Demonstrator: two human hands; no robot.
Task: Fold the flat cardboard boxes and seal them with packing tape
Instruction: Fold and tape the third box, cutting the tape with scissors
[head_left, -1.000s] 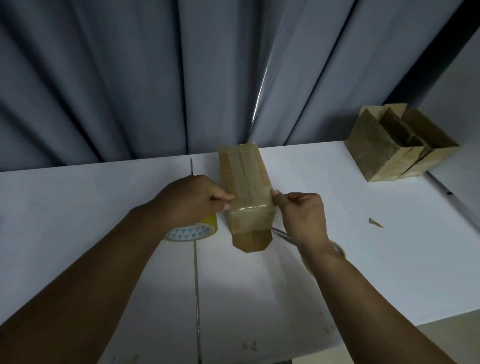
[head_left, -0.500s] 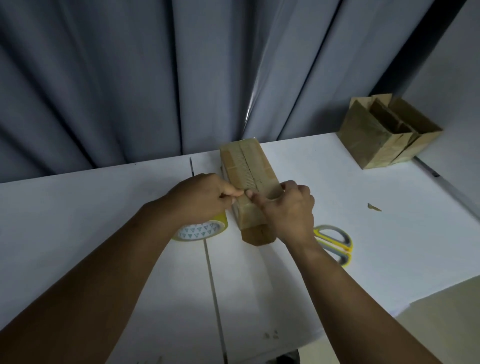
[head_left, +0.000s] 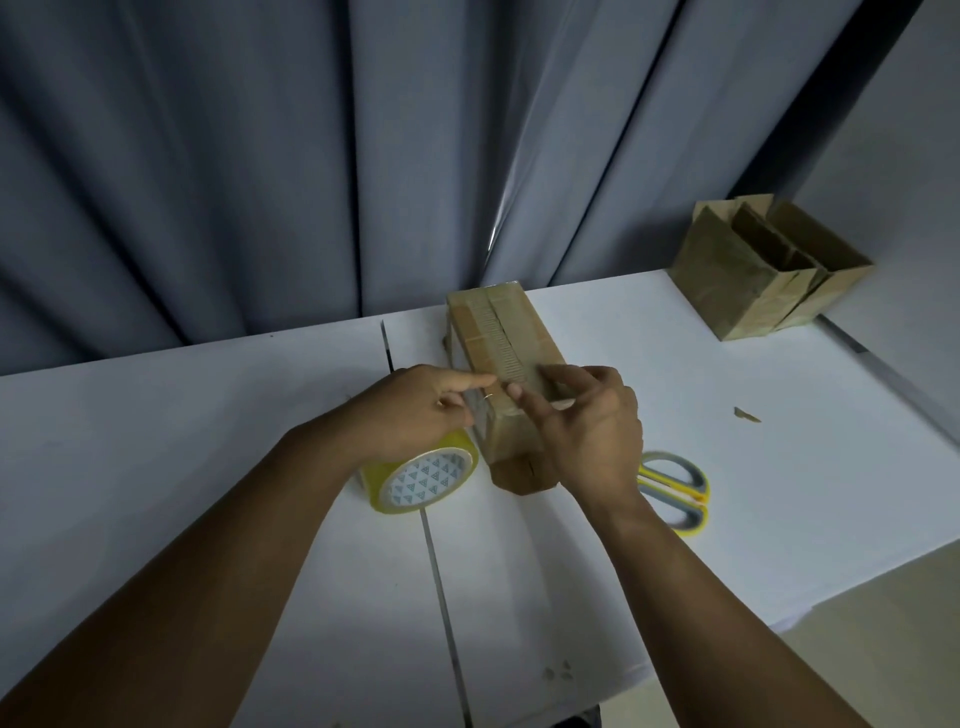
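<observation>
- Left hand (head_left: 415, 410) grips the box (head_left: 511, 338); right hand (head_left: 589, 431), fingers bent, touches its top tape, grip unclear.
- This seal looks nearly done; open boxes (head_left: 753, 280) beyond the right hand seem to remain.

Scissors (head_left: 675, 486) (blurred) partly behind right hand (head_left: 589, 431)
</observation>
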